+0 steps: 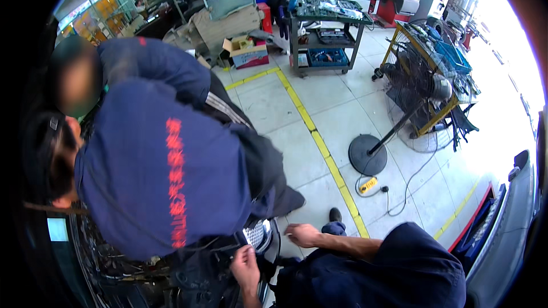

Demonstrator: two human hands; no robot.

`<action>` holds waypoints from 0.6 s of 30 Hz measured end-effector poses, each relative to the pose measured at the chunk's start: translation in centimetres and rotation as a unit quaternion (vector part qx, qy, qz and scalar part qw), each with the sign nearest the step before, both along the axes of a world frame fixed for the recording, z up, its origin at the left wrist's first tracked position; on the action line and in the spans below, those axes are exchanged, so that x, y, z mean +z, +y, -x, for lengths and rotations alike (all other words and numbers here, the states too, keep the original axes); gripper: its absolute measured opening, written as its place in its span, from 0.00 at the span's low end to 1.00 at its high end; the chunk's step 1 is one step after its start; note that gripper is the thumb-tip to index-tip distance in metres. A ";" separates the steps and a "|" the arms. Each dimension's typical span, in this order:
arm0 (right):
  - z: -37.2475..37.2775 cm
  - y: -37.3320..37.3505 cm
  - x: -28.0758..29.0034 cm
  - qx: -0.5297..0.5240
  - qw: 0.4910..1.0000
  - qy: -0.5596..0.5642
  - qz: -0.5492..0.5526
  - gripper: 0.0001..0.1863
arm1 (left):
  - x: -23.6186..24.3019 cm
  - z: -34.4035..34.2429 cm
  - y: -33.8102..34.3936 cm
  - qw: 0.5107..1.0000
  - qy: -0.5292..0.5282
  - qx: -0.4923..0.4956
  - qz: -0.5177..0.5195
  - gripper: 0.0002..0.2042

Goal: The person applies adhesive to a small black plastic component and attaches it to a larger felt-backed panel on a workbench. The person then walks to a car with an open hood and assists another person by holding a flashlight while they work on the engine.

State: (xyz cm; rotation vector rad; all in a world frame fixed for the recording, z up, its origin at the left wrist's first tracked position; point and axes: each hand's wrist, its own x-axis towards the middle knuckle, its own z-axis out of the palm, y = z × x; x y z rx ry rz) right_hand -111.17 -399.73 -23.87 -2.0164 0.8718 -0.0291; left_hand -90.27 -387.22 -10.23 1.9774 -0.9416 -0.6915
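Observation:
My left hand (pixel 245 268) is closed in a pinch beside the open engine bay (pixel 137 285). A small pale bit shows at its fingertips, too small to name. Farther right, my right hand (pixel 303 235) has its fingers curled together, and whatever they may hold is too small to make out. Between the two hands lie a chrome grille (pixel 260 235) at the car's front and a thin dark cable (pixel 278 242). A person in a dark blue jacket (pixel 137 165) leans over the engine bay at my left and hides much of it. Another person (pixel 154 68) bends in just beyond.
A grey tool cart (pixel 295 45) stands at the back, near an open cardboard box (pixel 246 54). To the right are a pedestal fan (pixel 368 154), its cord, a yellow power strip (pixel 368 185) and a yellow-framed cart (pixel 436 125). Yellow tape (pixel 319 142) marks the tiled floor.

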 end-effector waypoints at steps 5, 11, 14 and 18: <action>15.7 -8.7 -1.0 -0.217 0.975 0.053 0.024 0.13 | 1.7 10.5 -13.7 0.976 -0.063 -0.205 0.048 0.07; 20.7 -20.5 3.3 -0.324 0.946 -0.002 0.022 0.14 | 1.0 16.9 -24.9 0.967 -0.040 -0.248 0.042 0.07; 21.4 -24.6 1.9 -0.342 0.939 -0.021 0.032 0.14 | -0.2 17.9 -29.4 0.965 -0.036 -0.258 0.037 0.07; 20.5 -30.6 -0.4 -0.314 0.948 0.028 -0.050 0.16 | -4.4 16.2 -35.5 0.974 -0.034 -0.225 0.012 0.07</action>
